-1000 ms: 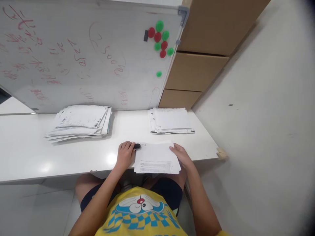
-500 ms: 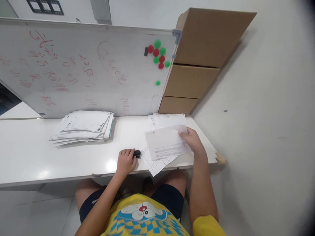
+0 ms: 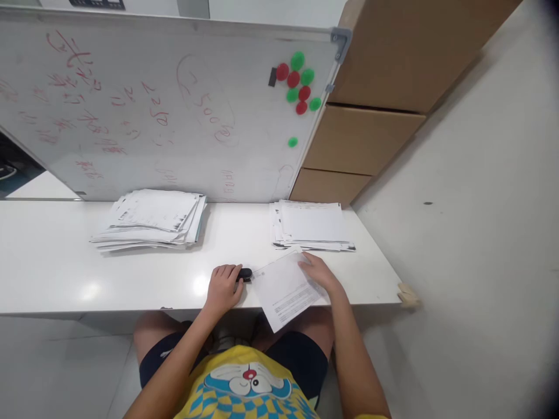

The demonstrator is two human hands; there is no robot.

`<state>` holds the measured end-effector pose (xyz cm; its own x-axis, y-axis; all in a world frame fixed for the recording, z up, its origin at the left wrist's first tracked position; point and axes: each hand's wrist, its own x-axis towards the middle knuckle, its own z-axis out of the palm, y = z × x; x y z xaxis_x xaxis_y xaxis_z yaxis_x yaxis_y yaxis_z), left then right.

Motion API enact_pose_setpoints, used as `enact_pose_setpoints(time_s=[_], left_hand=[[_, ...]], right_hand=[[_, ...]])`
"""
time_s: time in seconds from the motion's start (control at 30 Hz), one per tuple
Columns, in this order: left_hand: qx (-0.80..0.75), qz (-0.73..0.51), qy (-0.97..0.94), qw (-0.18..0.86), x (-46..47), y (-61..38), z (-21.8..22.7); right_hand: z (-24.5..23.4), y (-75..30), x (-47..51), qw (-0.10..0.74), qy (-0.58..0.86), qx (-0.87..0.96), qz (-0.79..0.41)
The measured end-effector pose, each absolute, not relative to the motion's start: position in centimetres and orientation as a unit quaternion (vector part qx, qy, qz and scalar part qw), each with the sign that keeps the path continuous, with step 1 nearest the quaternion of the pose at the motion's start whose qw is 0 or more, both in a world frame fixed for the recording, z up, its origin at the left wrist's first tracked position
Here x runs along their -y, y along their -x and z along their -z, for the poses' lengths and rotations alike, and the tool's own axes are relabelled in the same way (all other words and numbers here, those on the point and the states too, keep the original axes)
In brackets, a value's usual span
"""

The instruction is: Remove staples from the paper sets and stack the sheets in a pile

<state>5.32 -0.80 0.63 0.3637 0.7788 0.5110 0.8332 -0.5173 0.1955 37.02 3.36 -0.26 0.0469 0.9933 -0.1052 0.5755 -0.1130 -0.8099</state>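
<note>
My left hand (image 3: pixel 223 286) is closed over a small black stapler (image 3: pixel 245 273) near the table's front edge; its rear part is hidden under my fingers. In my right hand (image 3: pixel 318 270) I grip the upper right edge of a printed sheet of paper (image 3: pixel 286 291). The sheet lies slanted, its left corner touching the stapler's front end and its lower corner hanging past the table edge. Whether another sheet lies under it cannot be made out. Behind my right hand sits a paper stack (image 3: pixel 312 222).
A thicker paper stack (image 3: pixel 151 218) lies at the left back of the white table (image 3: pixel 43 256). Behind stands a whiteboard (image 3: pixel 152 75) with red writing and round magnets (image 3: pixel 299 87). Cardboard boxes (image 3: pixel 371 134) are piled at the right, beside the wall (image 3: pixel 480 203).
My right hand has moved down and left with the sheet, away from the right stack, over the slanted sheet at the stapler. My left hand stays on the stapler. The view has shifted slightly.
</note>
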Motion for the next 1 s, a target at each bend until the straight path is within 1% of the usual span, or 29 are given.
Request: enact_pose_setpoints(time_s=[0.1,0.13,0.17,0.2,0.27,0.33,0.4,0.47,0.5,0.53,0.6,0.7,0.77,0.87,0.93,1.0], left_hand=[[0.433,0.332,0.834,0.085,2.1,-5.2,-0.1],[0.400,0.341,0.847,0.076,3.1,-5.2,0.5],[0.367,0.342,0.864,0.044,4.2,-5.2,1.3],[0.343,0.336,0.877,-0.014,5.5,-5.2,2.2],[0.351,0.310,0.862,-0.192,7.8,-5.4,4.2],[0.401,0.284,0.772,-0.403,9.3,-5.8,5.9],[0.407,0.259,0.640,-0.598,9.7,-6.8,6.7],[0.379,0.251,0.504,-0.734,9.3,-8.4,6.5],[0.377,0.257,0.447,-0.770,9.0,-9.3,6.0],[0.389,0.268,0.402,-0.785,8.7,-10.2,5.4],[0.429,0.297,0.354,-0.776,8.1,-11.8,3.7],[0.435,0.294,0.410,-0.746,7.5,-13.2,0.8],[0.402,0.266,0.528,-0.700,6.8,-13.3,-1.2],[0.345,0.245,0.702,-0.573,4.9,-13.2,-3.7],[0.327,0.261,0.750,-0.512,2.8,-13.6,-4.8],[0.358,0.287,0.741,-0.491,0.0,-14.8,-5.3]], right_hand=[[0.2,-36.6,-3.0,0.284,0.668,0.605,-0.327],[0.0,-36.6,-2.7,0.283,0.670,0.607,-0.320],[-0.1,-36.6,-2.4,0.284,0.671,0.608,-0.314],[-0.2,-36.7,-1.9,0.283,0.671,0.610,-0.311],[-0.3,-36.8,-0.8,0.278,0.669,0.615,-0.312],[-0.3,-36.9,0.5,0.279,0.664,0.615,-0.320],[-0.2,-36.8,1.8,0.290,0.664,0.609,-0.324],[-0.1,-36.7,2.8,0.296,0.669,0.601,-0.322],[0.0,-36.6,3.2,0.298,0.673,0.598,-0.318],[0.1,-36.5,3.6,0.298,0.678,0.594,-0.314],[0.2,-36.4,4.2,0.301,0.690,0.584,-0.302],[0.5,-36.6,5.4,0.336,0.716,0.551,-0.267],[1.0,-36.8,6.4,0.382,0.730,0.510,-0.246],[1.7,-37.1,7.3,0.466,0.731,0.428,-0.255],[2.0,-37.3,7.0,0.524,0.711,0.384,-0.270],[2.4,-37.7,5.9,0.587,0.674,0.362,-0.266]])
